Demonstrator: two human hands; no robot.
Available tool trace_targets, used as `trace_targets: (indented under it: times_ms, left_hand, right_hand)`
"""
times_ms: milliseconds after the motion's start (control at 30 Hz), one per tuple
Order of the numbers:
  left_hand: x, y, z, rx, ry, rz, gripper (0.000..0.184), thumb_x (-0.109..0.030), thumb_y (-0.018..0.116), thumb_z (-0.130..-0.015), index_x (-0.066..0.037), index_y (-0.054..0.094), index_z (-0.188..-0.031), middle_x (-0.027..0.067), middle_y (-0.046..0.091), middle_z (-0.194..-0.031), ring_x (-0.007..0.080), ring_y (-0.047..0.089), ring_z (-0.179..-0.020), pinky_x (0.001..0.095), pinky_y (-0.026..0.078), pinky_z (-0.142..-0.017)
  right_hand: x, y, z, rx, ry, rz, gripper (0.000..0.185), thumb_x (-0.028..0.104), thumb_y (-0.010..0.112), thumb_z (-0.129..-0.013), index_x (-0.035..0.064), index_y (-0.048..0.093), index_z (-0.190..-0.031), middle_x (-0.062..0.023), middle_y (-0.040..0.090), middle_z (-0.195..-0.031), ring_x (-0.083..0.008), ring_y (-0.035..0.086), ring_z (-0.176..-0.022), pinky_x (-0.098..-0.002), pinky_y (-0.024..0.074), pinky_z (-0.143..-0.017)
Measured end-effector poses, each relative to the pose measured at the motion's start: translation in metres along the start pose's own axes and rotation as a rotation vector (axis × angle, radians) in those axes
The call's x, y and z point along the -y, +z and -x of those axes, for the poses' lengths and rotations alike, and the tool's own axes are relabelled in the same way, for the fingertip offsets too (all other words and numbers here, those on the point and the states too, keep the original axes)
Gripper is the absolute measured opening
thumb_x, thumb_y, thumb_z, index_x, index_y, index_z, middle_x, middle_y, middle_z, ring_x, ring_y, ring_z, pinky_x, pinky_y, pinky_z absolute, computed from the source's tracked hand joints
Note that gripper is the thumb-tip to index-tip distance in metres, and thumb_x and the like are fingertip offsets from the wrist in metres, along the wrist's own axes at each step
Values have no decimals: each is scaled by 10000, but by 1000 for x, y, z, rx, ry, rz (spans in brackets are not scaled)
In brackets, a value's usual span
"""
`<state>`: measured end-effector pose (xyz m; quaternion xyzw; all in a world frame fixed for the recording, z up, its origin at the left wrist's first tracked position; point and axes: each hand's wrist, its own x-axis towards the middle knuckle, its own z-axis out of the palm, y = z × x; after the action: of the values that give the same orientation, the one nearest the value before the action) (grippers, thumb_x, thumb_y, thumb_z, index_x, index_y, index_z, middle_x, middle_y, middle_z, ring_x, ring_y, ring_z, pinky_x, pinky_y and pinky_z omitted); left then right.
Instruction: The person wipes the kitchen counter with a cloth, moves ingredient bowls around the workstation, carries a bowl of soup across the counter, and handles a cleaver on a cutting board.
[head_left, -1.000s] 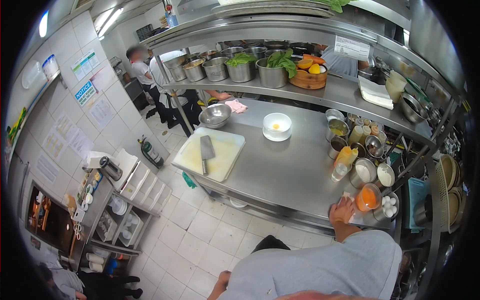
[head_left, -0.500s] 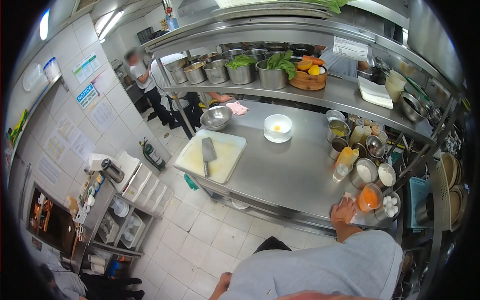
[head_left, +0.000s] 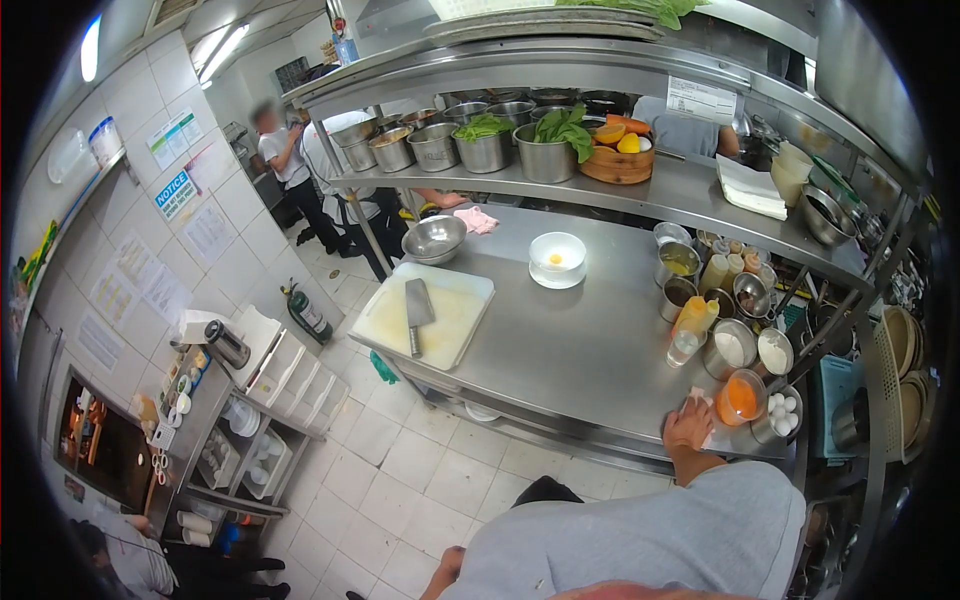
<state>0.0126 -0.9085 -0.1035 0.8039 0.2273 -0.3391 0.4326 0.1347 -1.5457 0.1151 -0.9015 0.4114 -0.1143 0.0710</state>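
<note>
My right hand lies with its fingers spread on a pale cloth at the near edge of the steel table. Right beside it are a clear tub of orange liquid and a metal pot holding several white eggs. Low in the view, my left hand hangs by my body over the floor; its fingers are mostly hidden. A white bowl with an egg yolk stands further back. On the white cutting board at the left rests a cleaver.
A steel bowl and a pink cloth are at the back left. Squeeze bottles and metal pots line the right side. A shelf with pots of greens crosses above. Other people stand behind and at the lower left.
The view has shifted slightly. The person at the far left background has raised their hands toward the chest. My right hand stays on the cloth.
</note>
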Motion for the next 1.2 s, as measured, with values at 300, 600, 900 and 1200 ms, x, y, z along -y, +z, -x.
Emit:
trace_targets:
  times_ms: [300, 600, 900, 1200]
  left_hand:
    - [-3, 3, 0, 7, -19, -8, 593, -394, 862, -830, 121, 805, -1118, 265, 826, -1058, 283, 790, -1005, 428, 606, -861]
    - [-1, 5, 0, -35, 39, -29, 568, -374, 853, -844, 132, 802, -1098, 272, 824, -1042, 263, 784, -1003, 431, 608, -857]
    - [-31, -16, 39, 32, 74, 133, 573, -308, 900, -819, 141, 783, -1156, 249, 817, -1088, 287, 773, -988, 442, 608, -845]
    - [-7, 4, 10, 10, -60, 162, 591, -315, 902, -812, 151, 780, -1153, 245, 819, -1085, 270, 770, -996, 433, 608, -847]
  right_hand:
    - [-5, 8, -2, -6, -7, -2, 606, 331, 673, -989, 76, 579, -1530, -201, 482, -1594, -432, 389, -1545, -579, 316, -1281]
    - [-6, 7, -2, -25, -29, 2, 609, 327, 673, -982, 71, 580, -1526, -204, 484, -1600, -441, 390, -1545, -581, 326, -1269]
    - [-9, 16, -4, -33, -30, -12, 603, 328, 676, -979, 69, 583, -1516, -204, 489, -1597, -441, 401, -1531, -595, 328, -1258]
    - [-6, 8, -1, -17, -23, -5, 616, 344, 666, -983, 58, 579, -1522, -206, 487, -1603, -436, 399, -1530, -586, 324, -1259]
